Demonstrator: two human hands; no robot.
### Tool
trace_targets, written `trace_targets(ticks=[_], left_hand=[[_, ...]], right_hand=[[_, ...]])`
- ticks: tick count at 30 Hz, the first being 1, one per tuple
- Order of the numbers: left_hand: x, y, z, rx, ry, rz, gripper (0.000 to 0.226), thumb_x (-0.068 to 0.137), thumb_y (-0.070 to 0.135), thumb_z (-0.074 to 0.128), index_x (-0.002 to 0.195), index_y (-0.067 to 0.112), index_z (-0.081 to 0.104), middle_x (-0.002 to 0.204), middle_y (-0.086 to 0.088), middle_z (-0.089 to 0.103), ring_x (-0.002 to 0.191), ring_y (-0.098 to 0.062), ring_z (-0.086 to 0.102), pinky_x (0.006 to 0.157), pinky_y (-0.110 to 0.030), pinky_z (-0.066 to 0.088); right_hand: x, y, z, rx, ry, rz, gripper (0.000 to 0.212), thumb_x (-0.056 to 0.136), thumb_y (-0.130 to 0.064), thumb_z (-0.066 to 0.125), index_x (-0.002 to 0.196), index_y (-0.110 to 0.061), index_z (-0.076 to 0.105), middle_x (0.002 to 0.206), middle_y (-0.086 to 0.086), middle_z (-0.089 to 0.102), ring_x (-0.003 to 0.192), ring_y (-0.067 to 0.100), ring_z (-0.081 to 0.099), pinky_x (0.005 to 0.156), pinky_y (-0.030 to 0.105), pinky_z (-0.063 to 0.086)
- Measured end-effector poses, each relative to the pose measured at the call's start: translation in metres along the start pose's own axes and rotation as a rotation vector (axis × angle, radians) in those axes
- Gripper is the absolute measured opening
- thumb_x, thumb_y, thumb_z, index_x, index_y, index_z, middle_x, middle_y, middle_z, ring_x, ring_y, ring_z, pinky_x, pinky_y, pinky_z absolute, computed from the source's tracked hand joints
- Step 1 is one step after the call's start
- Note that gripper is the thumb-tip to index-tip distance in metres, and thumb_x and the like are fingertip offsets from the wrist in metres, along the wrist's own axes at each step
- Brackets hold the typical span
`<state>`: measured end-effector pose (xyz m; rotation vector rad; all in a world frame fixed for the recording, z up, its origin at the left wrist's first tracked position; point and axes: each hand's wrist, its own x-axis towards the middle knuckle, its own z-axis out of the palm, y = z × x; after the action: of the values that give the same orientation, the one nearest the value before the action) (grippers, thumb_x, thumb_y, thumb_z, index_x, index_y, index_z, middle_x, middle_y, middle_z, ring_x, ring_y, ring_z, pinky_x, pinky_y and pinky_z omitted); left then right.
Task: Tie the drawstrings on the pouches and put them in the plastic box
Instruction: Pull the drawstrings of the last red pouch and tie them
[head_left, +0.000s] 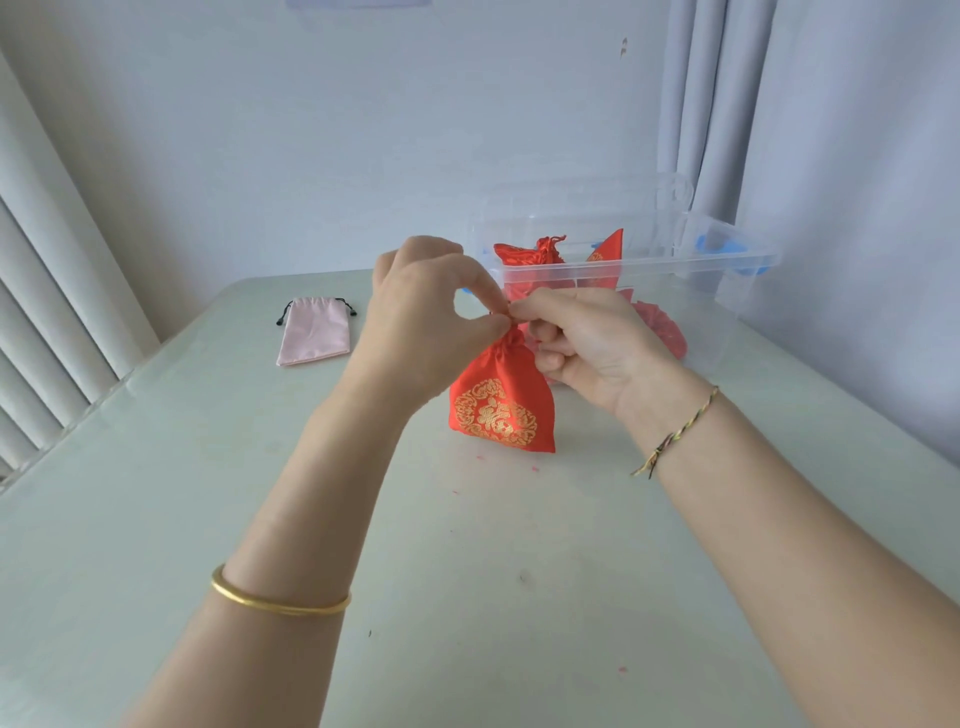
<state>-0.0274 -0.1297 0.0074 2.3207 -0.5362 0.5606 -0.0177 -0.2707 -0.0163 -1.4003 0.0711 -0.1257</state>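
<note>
Both hands are up at the gathered neck of the red pouch (500, 402), left hand (426, 317) and right hand (587, 343) pinching it together, plastic box (727, 291) just behind them.

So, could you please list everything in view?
Red gold-patterned pouch: one, red and gold, held upright, table centre.
Pink pouch: one, pink, flat on table's left.
Plastic box: one, clear, open, table's far right.
Pouches in the box: at least two, red.
Table: one, pale.
Curtain: one, pale, behind box.
Bangle: one, gold, left wrist.
Bracelet: one, braided, right wrist.
Left hand: one, pinching that pouch's neck.
Right hand: one, pinching the same neck.
</note>
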Motion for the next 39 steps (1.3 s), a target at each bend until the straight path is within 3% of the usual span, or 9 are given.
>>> trace_targets(ticks=[7, 13, 17, 19, 22, 27, 33, 35, 39], left_hand=[[0.002, -0.003, 0.002, 0.036, -0.002, 0.036, 0.009, 0.079, 0.025, 0.069, 0.087, 0.027, 0.065, 0.122, 0.010, 0.044, 0.119, -0.009, 0.033, 0.074, 0.011, 0.014], [0.004, -0.009, 0.004, -0.032, -0.045, 0.057, 0.012, 0.079, 0.021, 0.070, 0.088, 0.025, 0.063, 0.116, 0.011, 0.042, 0.120, -0.012, 0.035, 0.087, -0.018, 0.031], [0.003, -0.009, 0.004, -0.042, -0.045, 0.058, 0.007, 0.079, 0.023, 0.071, 0.083, 0.027, 0.067, 0.120, 0.009, 0.045, 0.120, -0.012, 0.036, 0.094, -0.022, 0.034], [0.004, -0.008, 0.003, -0.042, -0.032, 0.056, 0.006, 0.079, 0.023, 0.071, 0.081, 0.027, 0.068, 0.121, 0.008, 0.048, 0.119, -0.012, 0.039, 0.093, -0.015, 0.031], [0.003, -0.007, 0.003, -0.044, -0.008, 0.012, 0.002, 0.081, 0.023, 0.069, 0.082, 0.022, 0.067, 0.116, 0.012, 0.052, 0.107, -0.010, 0.046, 0.076, 0.006, 0.023], [0.006, -0.012, 0.001, -0.165, -0.005, -0.033, 0.004, 0.087, 0.012, 0.056, 0.083, 0.014, 0.058, 0.086, 0.007, 0.055, 0.074, -0.008, 0.049, 0.055, -0.001, 0.032], [0.007, -0.017, 0.012, -0.220, -0.116, -0.104, 0.012, 0.090, 0.007, 0.050, 0.080, 0.014, 0.053, 0.073, 0.000, 0.051, 0.069, -0.018, 0.044, 0.058, -0.024, 0.036], [0.008, -0.020, 0.012, -0.254, -0.134, -0.130, 0.018, 0.090, 0.008, 0.050, 0.075, 0.018, 0.052, 0.076, -0.003, 0.056, 0.072, -0.018, 0.048, 0.065, -0.028, 0.040], [0.007, -0.018, 0.011, -0.317, -0.145, -0.143, 0.021, 0.090, 0.008, 0.051, 0.073, 0.020, 0.052, 0.071, 0.002, 0.058, 0.070, -0.015, 0.052, 0.065, -0.027, 0.041]], right_hand=[[0.000, -0.001, -0.002, 0.008, -0.080, 0.003, 0.035, 0.075, -0.003, 0.064, 0.048, -0.014, 0.046, 0.044, -0.001, 0.032, 0.041, 0.011, 0.025, 0.046, 0.025, 0.019], [-0.001, -0.002, -0.004, -0.009, -0.124, -0.010, 0.032, 0.078, -0.003, 0.061, 0.053, -0.011, 0.043, 0.039, -0.004, 0.031, 0.044, 0.012, 0.023, 0.044, 0.023, 0.023], [-0.002, -0.002, -0.004, -0.015, -0.146, -0.028, 0.042, 0.081, -0.003, 0.060, 0.042, -0.015, 0.049, 0.036, -0.006, 0.031, 0.047, 0.013, 0.022, 0.042, 0.021, 0.025], [-0.002, -0.003, -0.005, -0.029, -0.168, -0.038, 0.048, 0.082, -0.003, 0.060, 0.037, -0.019, 0.052, 0.036, -0.007, 0.031, 0.045, 0.012, 0.023, 0.042, 0.021, 0.025], [-0.002, -0.005, -0.009, -0.050, -0.223, -0.050, 0.028, 0.084, -0.004, 0.061, 0.058, -0.013, 0.060, 0.039, -0.008, 0.037, 0.042, 0.008, 0.026, 0.043, 0.020, 0.026], [0.004, -0.008, -0.028, -0.163, -0.080, -0.111, 0.015, 0.081, -0.003, 0.064, 0.070, -0.011, 0.063, 0.062, -0.002, 0.053, 0.049, 0.007, 0.038, 0.043, 0.014, 0.033], [0.004, 0.002, -0.029, -0.383, 0.014, -0.201, 0.016, 0.083, -0.003, 0.064, 0.070, -0.012, 0.062, 0.056, -0.005, 0.056, 0.039, -0.001, 0.048, 0.037, 0.012, 0.034], [0.002, -0.001, -0.032, -0.511, -0.014, -0.218, 0.006, 0.084, -0.008, 0.064, 0.082, -0.013, 0.067, 0.059, -0.007, 0.058, 0.043, 0.003, 0.049, 0.038, 0.016, 0.032], [-0.002, -0.012, -0.032, -0.582, -0.089, -0.240, 0.026, 0.081, -0.019, 0.069, 0.107, -0.017, 0.067, 0.073, -0.009, 0.059, 0.049, 0.000, 0.052, 0.042, 0.018, 0.035]])
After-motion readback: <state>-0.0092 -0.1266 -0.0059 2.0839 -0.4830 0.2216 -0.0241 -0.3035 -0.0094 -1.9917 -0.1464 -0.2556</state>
